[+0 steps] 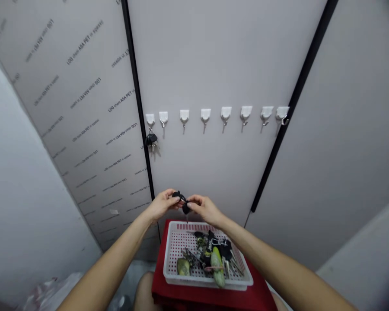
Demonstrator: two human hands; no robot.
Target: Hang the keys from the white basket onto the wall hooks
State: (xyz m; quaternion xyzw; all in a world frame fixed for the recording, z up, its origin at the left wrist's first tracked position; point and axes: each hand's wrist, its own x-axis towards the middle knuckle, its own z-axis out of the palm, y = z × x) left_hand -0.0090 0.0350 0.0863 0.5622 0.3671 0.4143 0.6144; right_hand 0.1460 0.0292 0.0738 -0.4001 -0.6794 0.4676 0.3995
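Note:
My left hand (pixel 164 204) and my right hand (pixel 205 209) meet above the back edge of a white plastic basket (pixel 181 280). Between them is a bunch of black-headed keys (pixel 186 207). The fingers of my left hand pinch one black piece, while my right thumb and fingers close on another black key head whose blade points down. In the basket lie several more keys (pixel 227 259), dark fobs and a green-yellow elongated keychain (pixel 217 265). Another bunch of black-headed keys (pixel 152 140) hangs from the leftmost wall hook (pixel 150 120).
A row of several white adhesive hooks (pixel 226 113) runs across the grey panel (pixel 214 168). Black vertical strips (pixel 139 99) border it. The basket stands on a red-covered surface (pixel 162 296). A plastic bag (pixel 55 291) lies at the lower left.

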